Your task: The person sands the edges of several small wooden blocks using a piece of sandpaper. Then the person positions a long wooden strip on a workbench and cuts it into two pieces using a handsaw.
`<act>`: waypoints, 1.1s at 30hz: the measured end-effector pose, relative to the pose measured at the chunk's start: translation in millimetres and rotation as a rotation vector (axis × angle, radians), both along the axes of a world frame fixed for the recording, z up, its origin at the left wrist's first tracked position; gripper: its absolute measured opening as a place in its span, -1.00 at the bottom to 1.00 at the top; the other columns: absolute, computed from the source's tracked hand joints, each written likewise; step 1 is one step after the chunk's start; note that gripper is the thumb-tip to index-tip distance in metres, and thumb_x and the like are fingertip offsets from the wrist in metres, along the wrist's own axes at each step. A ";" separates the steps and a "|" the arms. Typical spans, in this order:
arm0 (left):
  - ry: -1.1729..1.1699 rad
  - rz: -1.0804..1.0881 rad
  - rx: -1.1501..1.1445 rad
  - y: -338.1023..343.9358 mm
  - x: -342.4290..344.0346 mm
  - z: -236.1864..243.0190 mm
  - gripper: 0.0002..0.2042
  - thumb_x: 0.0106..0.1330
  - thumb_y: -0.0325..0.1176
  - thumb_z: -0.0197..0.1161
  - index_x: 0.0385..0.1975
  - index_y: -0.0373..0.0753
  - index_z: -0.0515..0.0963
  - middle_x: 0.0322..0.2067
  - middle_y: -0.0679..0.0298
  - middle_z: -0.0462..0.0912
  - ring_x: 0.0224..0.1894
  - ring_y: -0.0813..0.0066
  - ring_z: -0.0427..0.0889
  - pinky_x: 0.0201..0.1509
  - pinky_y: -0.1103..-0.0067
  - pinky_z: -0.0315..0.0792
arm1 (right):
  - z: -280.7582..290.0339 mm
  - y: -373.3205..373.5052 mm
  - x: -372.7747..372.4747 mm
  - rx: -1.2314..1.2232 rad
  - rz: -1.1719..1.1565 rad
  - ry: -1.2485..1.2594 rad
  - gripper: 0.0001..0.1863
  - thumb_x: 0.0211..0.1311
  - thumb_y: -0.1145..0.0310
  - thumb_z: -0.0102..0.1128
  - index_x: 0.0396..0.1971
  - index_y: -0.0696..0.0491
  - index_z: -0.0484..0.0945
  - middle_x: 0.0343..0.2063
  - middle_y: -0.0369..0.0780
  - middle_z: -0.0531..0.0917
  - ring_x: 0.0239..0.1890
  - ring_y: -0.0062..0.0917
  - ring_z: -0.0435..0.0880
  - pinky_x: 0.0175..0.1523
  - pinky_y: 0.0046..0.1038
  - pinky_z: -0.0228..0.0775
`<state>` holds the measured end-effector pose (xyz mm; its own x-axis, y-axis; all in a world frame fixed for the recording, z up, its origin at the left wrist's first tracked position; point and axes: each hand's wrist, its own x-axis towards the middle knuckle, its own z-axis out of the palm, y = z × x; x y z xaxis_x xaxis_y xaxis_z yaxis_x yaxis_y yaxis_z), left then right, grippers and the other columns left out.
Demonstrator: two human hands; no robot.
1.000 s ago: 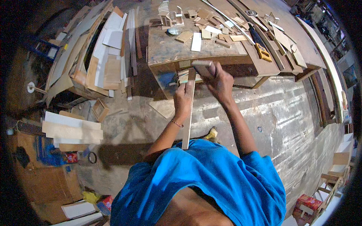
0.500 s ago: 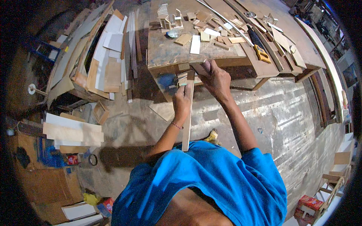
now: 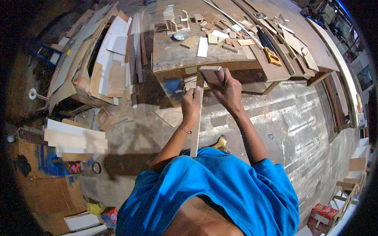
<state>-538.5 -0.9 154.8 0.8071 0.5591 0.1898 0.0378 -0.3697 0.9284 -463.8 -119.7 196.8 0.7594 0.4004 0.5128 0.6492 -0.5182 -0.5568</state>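
Gripping a long wooden strip (image 3: pixel 195 118) (upright), both hands clamp it: left (image 3: pixel 191 105), right (image 3: pixel 227 88).

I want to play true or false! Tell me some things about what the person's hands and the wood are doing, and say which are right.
1. The left hand grips a long wooden strip. True.
2. The right hand holds a yellow tape measure. False: it holds a small wooden block; the yellow tool lies on the workbench.
3. The person wears a blue shirt. True.
4. The workbench is bare. False: many small wood pieces lie on it.
5. The strip lies flat on the floor. False: its far end is up at the block.
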 end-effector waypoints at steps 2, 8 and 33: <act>-0.052 0.010 0.027 4.2 2.6 -14.4 -0.70 0.27 -0.31 -0.06 -0.64 -0.37 0.32 -0.72 0.02 0.32 -0.65 0.28 0.30 -0.51 0.40 0.20 | 5.0 2.0 0.3 0.005 0.009 0.012 -0.54 -0.25 0.35 0.29 -0.28 0.02 0.30 -0.59 -0.06 0.53 -0.48 -0.12 0.53 -0.45 -0.22 0.32; -0.145 0.043 -0.151 18.7 2.4 -28.8 -0.87 0.19 -0.49 -0.07 -0.43 -0.39 0.42 -0.61 0.09 0.46 -0.56 0.36 0.41 -0.43 0.47 0.30 | -18.1 -4.2 -45.5 -0.046 0.174 0.166 -0.53 -0.28 0.28 0.38 -0.38 0.05 0.29 -0.57 -0.01 0.52 -0.43 -0.05 0.52 -0.45 -0.27 0.33; -0.024 -0.061 -0.448 16.2 -13.5 -2.8 -0.63 0.34 -0.10 -0.13 -0.62 -0.24 0.34 -0.76 0.42 0.24 -0.74 0.67 0.26 -0.67 0.65 0.17 | 2.0 32.1 10.6 0.057 -0.019 0.053 -0.52 -0.31 0.31 0.38 -0.35 0.10 0.32 -0.58 0.03 0.51 -0.44 -0.03 0.49 -0.43 -0.28 0.33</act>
<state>-552.0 15.3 152.0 0.8396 0.5416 -0.0415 0.0052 0.0684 0.9976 -453.2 -87.7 198.9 0.7931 0.3567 0.4937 0.6086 -0.4965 -0.6189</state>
